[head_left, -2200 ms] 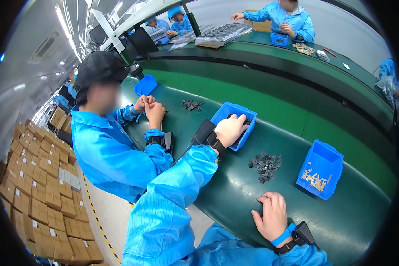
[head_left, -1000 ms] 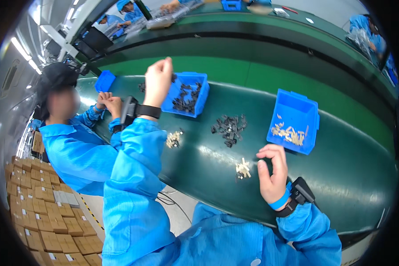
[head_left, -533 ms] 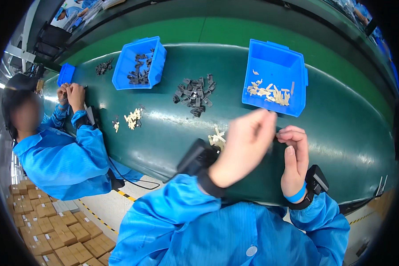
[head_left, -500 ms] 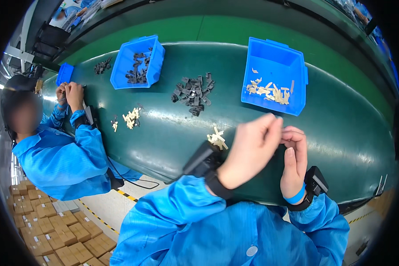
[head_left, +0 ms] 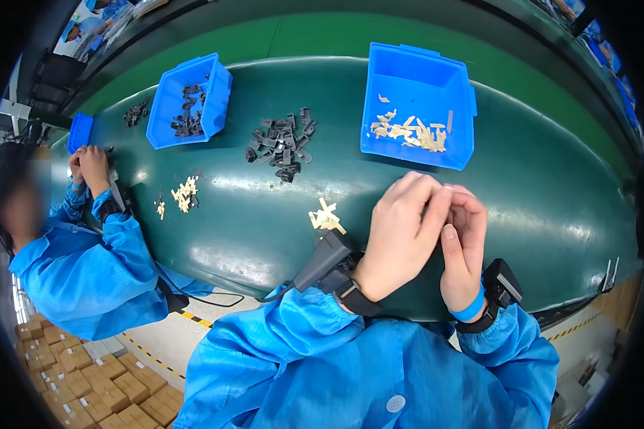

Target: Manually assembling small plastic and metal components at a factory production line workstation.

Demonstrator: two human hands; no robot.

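Observation:
My left hand (head_left: 401, 239) and my right hand (head_left: 467, 239) meet at the fingertips over the near part of the green table (head_left: 537, 214). Fingers and thumbs of both are curled closed. Whatever is pinched there is hidden behind the fingers. Left of my left hand lies a small pile of cream strips (head_left: 327, 216). Beyond the hands stands a blue bin (head_left: 411, 80) with cream pieces (head_left: 411, 131) at its bottom. Farther left, loose black plastic parts (head_left: 283, 143) are heaped on the table.
Another blue bin (head_left: 220, 107), holding black parts, stands at the far left. A co-worker in a blue smock (head_left: 86, 264) sits to the left, near more cream strips (head_left: 184, 194). Dark devices (head_left: 325, 264) are strapped to my wrists. Cardboard boxes (head_left: 114, 386) stand on the floor.
My left hand has turned, and its fingers now rest against those of my right hand. The view has shifted, so bins and piles appear farther left and higher.

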